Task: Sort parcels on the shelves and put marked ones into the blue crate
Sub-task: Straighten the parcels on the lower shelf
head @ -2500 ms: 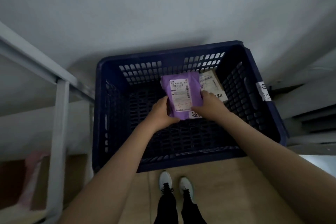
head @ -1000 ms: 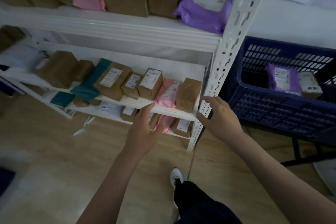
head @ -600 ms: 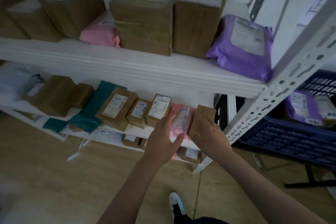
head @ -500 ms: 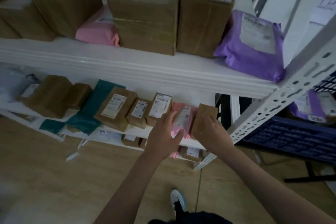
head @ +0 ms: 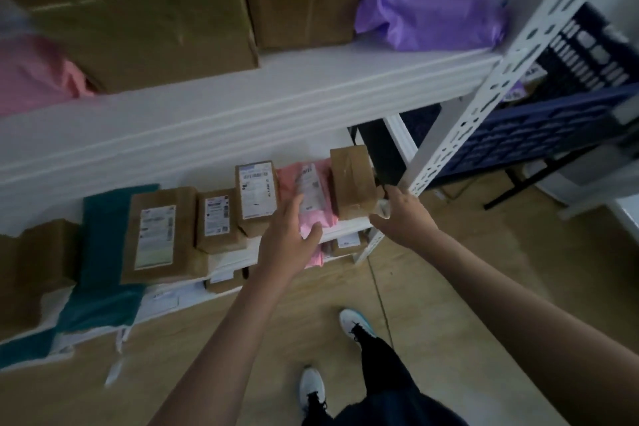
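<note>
the blue crate (head: 567, 124) stands to the right of the white shelf upright (head: 491, 93), and through the gap only a scrap of purple and brown parcel shows inside it. on the lower shelf (head: 345, 228) a row of parcels stands leaning back, long axes running up and away from the front edge, labels facing up. at the right end a small brown taped box (head: 351, 181) sits just beside the upright. the right hand (head: 401, 214) grips this box at its lower right corner, fingers curled round the edge. the left hand (head: 288, 235) lies with straight, relaxed fingers on the pink mailer (head: 311, 190), thumb at its lower edge, between the taped box and a labelled brown box (head: 256, 195). the upper shelf board (head: 242, 114) overhangs close above the row. bare wooden floor (head: 466, 252) lies open in front of the shelf.
</note>
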